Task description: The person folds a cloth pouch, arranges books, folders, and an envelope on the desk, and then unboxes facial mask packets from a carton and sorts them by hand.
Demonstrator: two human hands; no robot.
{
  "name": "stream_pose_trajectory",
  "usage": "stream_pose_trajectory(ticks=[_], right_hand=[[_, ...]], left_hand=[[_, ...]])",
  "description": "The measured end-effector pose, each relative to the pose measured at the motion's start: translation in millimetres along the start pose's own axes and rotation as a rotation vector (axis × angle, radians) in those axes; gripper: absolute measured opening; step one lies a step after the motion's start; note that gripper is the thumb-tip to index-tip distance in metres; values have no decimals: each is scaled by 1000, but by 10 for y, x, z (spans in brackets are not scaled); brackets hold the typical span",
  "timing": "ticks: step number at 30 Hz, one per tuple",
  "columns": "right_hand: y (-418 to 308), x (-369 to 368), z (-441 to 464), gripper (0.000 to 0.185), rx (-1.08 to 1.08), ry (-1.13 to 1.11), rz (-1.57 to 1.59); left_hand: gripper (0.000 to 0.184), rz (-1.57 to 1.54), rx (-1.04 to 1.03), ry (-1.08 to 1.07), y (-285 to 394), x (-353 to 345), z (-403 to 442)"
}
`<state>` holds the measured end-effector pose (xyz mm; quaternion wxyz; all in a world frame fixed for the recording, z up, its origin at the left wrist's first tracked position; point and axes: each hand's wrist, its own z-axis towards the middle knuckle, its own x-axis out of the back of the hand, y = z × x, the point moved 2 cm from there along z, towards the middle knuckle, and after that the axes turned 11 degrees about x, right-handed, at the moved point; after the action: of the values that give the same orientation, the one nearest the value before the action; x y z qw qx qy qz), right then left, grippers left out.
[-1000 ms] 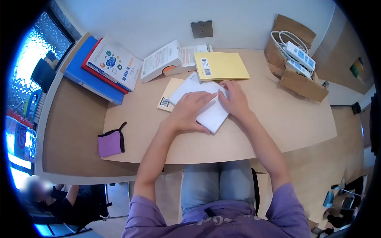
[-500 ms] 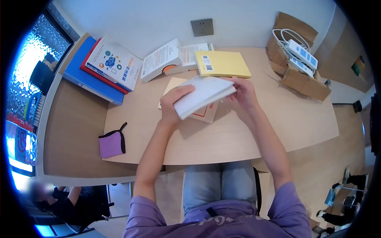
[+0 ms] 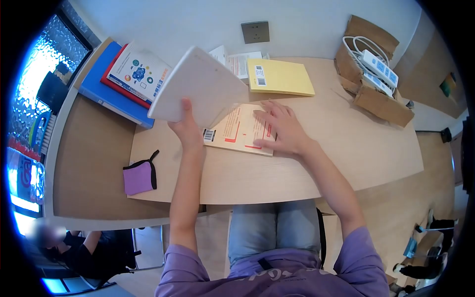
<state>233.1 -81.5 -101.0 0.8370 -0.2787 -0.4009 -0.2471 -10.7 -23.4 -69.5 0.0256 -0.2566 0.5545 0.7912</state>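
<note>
Near 12 o'clock, your right hand (image 3: 285, 129) is spread, gripping nothing, over the cream book (image 3: 235, 134) on the desk (image 3: 361, 143). Your left hand (image 3: 187, 130) clamps the white book (image 3: 198, 86), raised at 11 o'clock. Beyond, at 12 o'clock: the yellow book (image 3: 288, 78).

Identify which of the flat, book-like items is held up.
The plain white item, tilted in the left hand; the cream, red-printed one lies beneath the right hand, and the yellow one is untouched.

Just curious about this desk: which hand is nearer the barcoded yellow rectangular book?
Right. The right hand is in front of the yellow book, over a cream rectangular book; the left hand is farther off to the left, gripping a white rectangular book.
</note>
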Motion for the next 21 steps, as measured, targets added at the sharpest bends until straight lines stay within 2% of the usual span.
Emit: stream_pose_trajectory(ticks=[2, 5, 8, 11, 14, 17, 20, 21], right_hand=[[-114, 70, 28, 68, 100, 21, -1], [-212, 40, 51, 67, 187, -118, 36], [-221, -47, 49, 62, 95, -133, 73], [-259, 62, 72, 44, 123, -60, 25], [-266, 155, 113, 28, 82, -284, 23], [-258, 86, 41, 20, 180, -174, -145], [-202, 72, 9, 34, 180, -184, -71], [-209, 109, 28, 40, 178, -102, -54]], left_hand=[[60, -75, 42, 18, 9, 17, 42], [53, -168, 129, 4, 4, 39, 94], [46, -43, 277, -17, -77, 82, 137], [38, 35, 293, -93, -254, 132, 206], [33, -71, 330, -61, -248, 108, 151], [32, -90, 356, -42, -281, 117, 140], [32, -75, 341, -41, -289, 117, 137], [31, -68, 340, -40, -285, 116, 131]])
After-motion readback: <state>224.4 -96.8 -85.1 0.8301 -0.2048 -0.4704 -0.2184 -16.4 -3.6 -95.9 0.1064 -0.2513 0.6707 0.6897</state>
